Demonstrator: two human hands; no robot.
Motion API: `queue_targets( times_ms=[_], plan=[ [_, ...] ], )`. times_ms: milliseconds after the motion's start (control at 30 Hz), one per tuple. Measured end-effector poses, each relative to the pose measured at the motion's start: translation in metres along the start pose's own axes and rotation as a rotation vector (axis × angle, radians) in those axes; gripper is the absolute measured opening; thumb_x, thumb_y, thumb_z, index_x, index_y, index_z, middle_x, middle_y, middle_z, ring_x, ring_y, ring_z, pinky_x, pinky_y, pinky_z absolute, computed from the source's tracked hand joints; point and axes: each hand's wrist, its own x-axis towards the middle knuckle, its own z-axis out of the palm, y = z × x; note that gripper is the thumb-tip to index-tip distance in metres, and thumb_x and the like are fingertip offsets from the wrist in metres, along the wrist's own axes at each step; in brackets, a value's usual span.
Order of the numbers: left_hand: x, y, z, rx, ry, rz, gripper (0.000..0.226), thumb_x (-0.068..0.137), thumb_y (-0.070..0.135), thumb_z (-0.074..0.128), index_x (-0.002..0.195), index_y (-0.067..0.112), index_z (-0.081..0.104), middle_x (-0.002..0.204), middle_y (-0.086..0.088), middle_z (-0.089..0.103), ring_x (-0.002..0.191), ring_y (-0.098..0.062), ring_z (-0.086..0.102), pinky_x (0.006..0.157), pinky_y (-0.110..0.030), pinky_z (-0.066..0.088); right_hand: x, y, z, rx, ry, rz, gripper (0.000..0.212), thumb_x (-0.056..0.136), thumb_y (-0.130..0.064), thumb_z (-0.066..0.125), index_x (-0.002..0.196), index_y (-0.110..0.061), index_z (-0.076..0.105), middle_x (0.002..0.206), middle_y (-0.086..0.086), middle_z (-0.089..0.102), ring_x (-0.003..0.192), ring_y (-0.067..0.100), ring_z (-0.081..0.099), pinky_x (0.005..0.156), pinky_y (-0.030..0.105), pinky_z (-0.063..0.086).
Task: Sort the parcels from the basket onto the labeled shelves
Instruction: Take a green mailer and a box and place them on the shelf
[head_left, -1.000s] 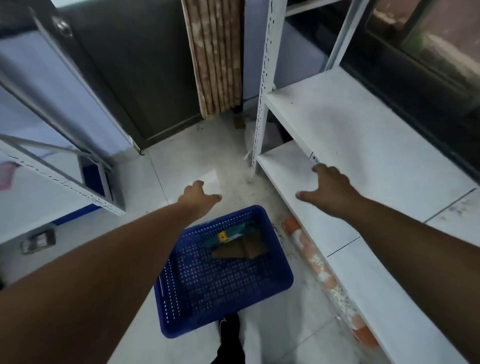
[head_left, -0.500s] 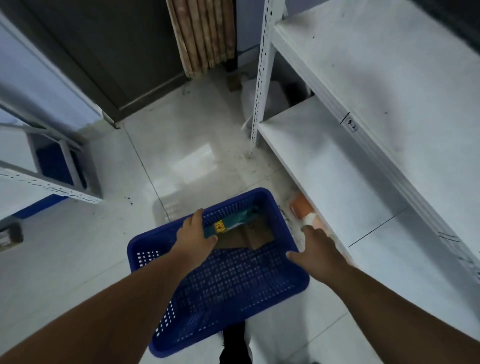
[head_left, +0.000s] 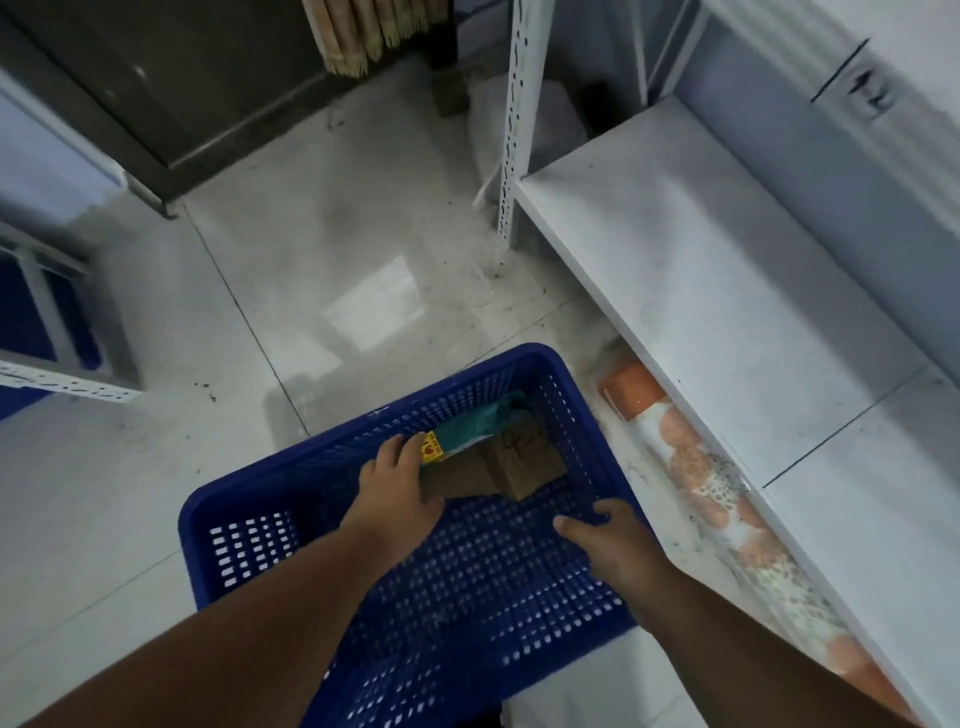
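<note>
A blue perforated basket (head_left: 249, 525) stands on the floor in front of me. At its far right end lie a brown cardboard parcel (head_left: 519, 465) with handwriting on it and a green parcel (head_left: 475, 423) with a yellow label, leaning over the brown one. My left hand (head_left: 397, 493) reaches into the basket and lies on the left end of both parcels, fingers near the yellow label, thumb along the cardboard's near edge. My right hand (head_left: 605, 538) rests at the basket's right wall, fingers pointing inward. White metal shelves (head_left: 727, 312) stand to the right.
An orange and white patterned roll (head_left: 696, 467) lies on the floor under the lowest shelf board. The shelf's perforated post (head_left: 511, 130) rises at the far corner. Another rack (head_left: 47, 374) stands at the left. A dark door and a curtain are at the back.
I have bent closer to the basket. My left hand went down from above the rim onto the parcels. My right hand moved from beside the basket to its right wall.
</note>
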Motion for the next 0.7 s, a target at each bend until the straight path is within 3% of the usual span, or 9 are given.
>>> queue_targets(
  times_ms=[67,133,200,300,433,500,600,633,700],
  plan=[
    [0.022,-0.003,0.011,0.031,-0.016,0.015,0.091,0.1,0.033,0.064,0.168,0.025,0.005,0.175,-0.001,0.003,0.158,-0.037,0.01,0.125,-0.052,0.026,0.026,0.012,0.011,0.019,-0.011,-0.004,0.092,0.09,-0.042,0.078,0.16,-0.013,0.027,0.144,0.012,0.05,0.116,0.028,0.057,0.092,0.033,0.045],
    [0.044,-0.005,0.021,0.035,-0.014,0.021,0.094,0.099,0.03,0.066,0.168,0.025,0.003,0.175,-0.001,0.001,0.159,-0.037,0.008,0.124,-0.051,0.025,0.048,0.027,0.023,0.01,-0.023,0.02,0.092,0.091,-0.039,0.077,0.161,-0.011,0.025,0.156,0.013,0.042,0.134,0.031,0.051,0.097,0.029,0.041],
    [0.064,-0.007,0.034,0.029,-0.003,0.028,0.096,0.098,0.025,0.067,0.168,0.025,0.003,0.175,0.0,0.0,0.16,-0.036,0.006,0.125,-0.051,0.025,0.067,0.039,0.038,0.033,-0.057,0.056,0.094,0.09,-0.041,0.077,0.162,-0.011,0.024,0.164,0.011,0.034,0.142,0.032,0.045,0.107,0.035,0.044],
    [0.087,-0.014,0.055,0.02,0.016,0.053,0.094,0.097,0.019,0.067,0.168,0.028,0.005,0.175,0.003,0.001,0.159,-0.035,0.007,0.123,-0.051,0.03,0.104,0.053,0.061,0.138,-0.083,0.11,0.115,0.067,-0.058,0.086,0.158,-0.015,0.03,0.157,0.011,0.044,0.134,0.031,0.053,0.112,0.049,0.048],
    [0.111,-0.028,0.079,0.067,0.034,0.089,0.099,0.095,0.027,0.071,0.167,0.027,0.004,0.174,0.003,0.004,0.158,-0.035,0.012,0.123,-0.05,0.031,0.156,0.063,0.082,0.374,-0.09,0.196,0.084,0.089,-0.037,0.08,0.155,-0.014,0.033,0.127,0.004,0.054,0.099,0.014,0.058,0.088,0.038,0.057],
    [0.119,-0.034,0.091,0.082,0.078,0.098,0.102,0.093,0.028,0.074,0.167,0.025,0.004,0.173,0.0,0.01,0.156,-0.033,0.019,0.123,-0.049,0.032,0.177,0.068,0.091,0.476,-0.085,0.233,0.079,0.089,-0.038,0.08,0.153,-0.015,0.038,0.126,0.002,0.057,0.1,0.015,0.058,0.083,0.036,0.057],
    [0.132,-0.044,0.106,0.157,0.133,0.123,0.106,0.092,0.034,0.075,0.166,0.025,0.0,0.172,0.001,0.01,0.155,-0.03,0.021,0.124,-0.049,0.032,0.208,0.075,0.106,0.6,-0.013,0.27,0.1,0.077,-0.046,0.087,0.158,-0.021,0.035,0.143,0.007,0.056,0.113,0.024,0.061,0.076,0.036,0.06],
    [0.135,-0.048,0.11,0.18,0.137,0.117,0.107,0.093,0.036,0.074,0.166,0.025,-0.003,0.173,0.002,0.006,0.156,-0.03,0.019,0.124,-0.05,0.03,0.215,0.075,0.11,0.641,-0.015,0.296,0.099,0.075,-0.048,0.088,0.156,-0.02,0.039,0.14,0.008,0.058,0.112,0.026,0.063,0.075,0.037,0.061],
    [0.143,-0.054,0.118,0.203,0.154,0.109,0.109,0.094,0.037,0.074,0.166,0.026,-0.006,0.174,0.004,0.0,0.158,-0.029,0.013,0.126,-0.052,0.027,0.225,0.074,0.115,0.721,-0.076,0.336,0.072,0.081,-0.046,0.085,0.139,-0.016,0.054,0.121,0.011,0.064,0.105,0.029,0.066,0.08,0.042,0.062]
  ],
)
